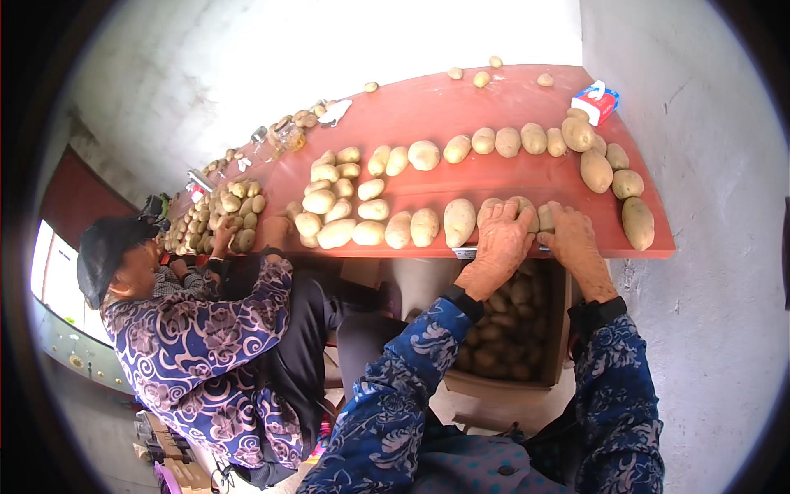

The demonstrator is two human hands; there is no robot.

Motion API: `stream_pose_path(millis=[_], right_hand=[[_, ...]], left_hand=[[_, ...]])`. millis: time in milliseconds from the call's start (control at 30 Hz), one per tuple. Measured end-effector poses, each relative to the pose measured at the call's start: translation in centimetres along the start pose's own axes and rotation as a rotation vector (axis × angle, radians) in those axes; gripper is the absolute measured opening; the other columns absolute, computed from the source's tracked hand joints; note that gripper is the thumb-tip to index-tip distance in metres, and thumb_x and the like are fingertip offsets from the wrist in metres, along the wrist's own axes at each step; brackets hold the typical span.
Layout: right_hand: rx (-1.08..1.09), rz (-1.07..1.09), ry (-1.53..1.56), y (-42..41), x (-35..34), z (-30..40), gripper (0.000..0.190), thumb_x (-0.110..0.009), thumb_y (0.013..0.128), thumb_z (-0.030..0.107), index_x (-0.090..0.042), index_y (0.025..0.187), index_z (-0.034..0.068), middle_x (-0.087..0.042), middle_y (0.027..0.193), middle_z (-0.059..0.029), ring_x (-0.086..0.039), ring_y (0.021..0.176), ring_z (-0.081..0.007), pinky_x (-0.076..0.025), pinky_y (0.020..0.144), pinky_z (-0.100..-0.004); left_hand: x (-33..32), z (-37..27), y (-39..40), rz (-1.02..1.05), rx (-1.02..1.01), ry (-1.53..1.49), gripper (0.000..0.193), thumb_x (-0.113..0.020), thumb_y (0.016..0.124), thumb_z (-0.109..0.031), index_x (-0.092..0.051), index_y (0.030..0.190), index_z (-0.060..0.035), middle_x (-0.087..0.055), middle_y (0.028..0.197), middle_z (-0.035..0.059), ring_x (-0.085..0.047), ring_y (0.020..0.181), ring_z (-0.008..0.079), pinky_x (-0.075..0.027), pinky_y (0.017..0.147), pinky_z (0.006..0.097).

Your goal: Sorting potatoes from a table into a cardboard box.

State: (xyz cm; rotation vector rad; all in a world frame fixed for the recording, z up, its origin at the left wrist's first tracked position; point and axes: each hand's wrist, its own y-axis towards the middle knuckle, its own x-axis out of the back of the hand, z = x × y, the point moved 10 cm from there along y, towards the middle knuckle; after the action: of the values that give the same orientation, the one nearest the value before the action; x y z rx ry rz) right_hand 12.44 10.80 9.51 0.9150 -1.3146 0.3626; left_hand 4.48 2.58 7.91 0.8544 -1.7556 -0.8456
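Observation:
My left hand [501, 238] rests over potatoes at the front edge of the red table [432, 185], its fingers covering part of them. Close to its right, my right hand [571, 238] touches a potato [545, 217] with its fingertips; how firmly either hand grips is hidden. A large potato [460, 223] lies just left of my left hand, in a row along the front edge. Another row of potatoes [482, 141] runs farther back. More potatoes [595, 171] lie at the right, and a cluster [320, 202] lies at the left.
Below the table edge stands a cardboard box [558, 333] full of potatoes. A tissue pack [595, 104] lies at the back right by the wall. Glass jars [290, 137] stand at the back left. A co-worker [203, 346] sits close on the left, reaching to the table beside a potato pile [216, 213].

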Motion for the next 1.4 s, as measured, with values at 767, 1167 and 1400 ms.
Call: stream_pose_path(millis=[767,1167,1400], right_hand=[[0.178,-0.119,0.197,-1.8,2.1,-2.1,0.049,-0.063,0.082,0.013,-0.051,0.129,0.004,-0.058,0.115,-0.0215,-0.058,0.108,-0.0395,-0.045,0.090,-0.0509],[-0.027,-0.231,0.223,-2.4,7.1,-6.4,0.042,-0.062,0.085,0.011,-0.054,0.125,0.002,-0.059,0.113,-0.0222,-0.057,0.106,-0.0416,-0.046,0.089,-0.0485],[-0.040,-0.354,0.301,-2.4,9.4,-7.4,0.036,-0.063,0.084,0.011,-0.058,0.118,-0.001,-0.062,0.108,-0.0241,-0.059,0.100,-0.0432,-0.048,0.083,-0.0492]], left_hand=[[-0.2,-1.6,0.8,0.136,-0.001,0.096,0.045,-0.076,0.071,-0.015,-0.058,0.111,-0.0088,-0.055,0.112,0.0146,-0.056,0.104,0.0360,-0.049,0.087,0.0451],[1.5,-5.5,0.0,0.047,-0.036,-0.091,0.038,-0.071,0.076,-0.010,-0.061,0.112,-0.0044,-0.049,0.130,0.0193,-0.050,0.114,0.0400,-0.043,0.095,0.0475],[-7.2,-14.8,-9.0,0.524,-0.347,-0.461,0.024,-0.063,0.080,-0.008,-0.065,0.103,-0.0084,-0.065,0.091,0.0131,-0.062,0.074,0.0340,-0.053,0.068,0.0415]])
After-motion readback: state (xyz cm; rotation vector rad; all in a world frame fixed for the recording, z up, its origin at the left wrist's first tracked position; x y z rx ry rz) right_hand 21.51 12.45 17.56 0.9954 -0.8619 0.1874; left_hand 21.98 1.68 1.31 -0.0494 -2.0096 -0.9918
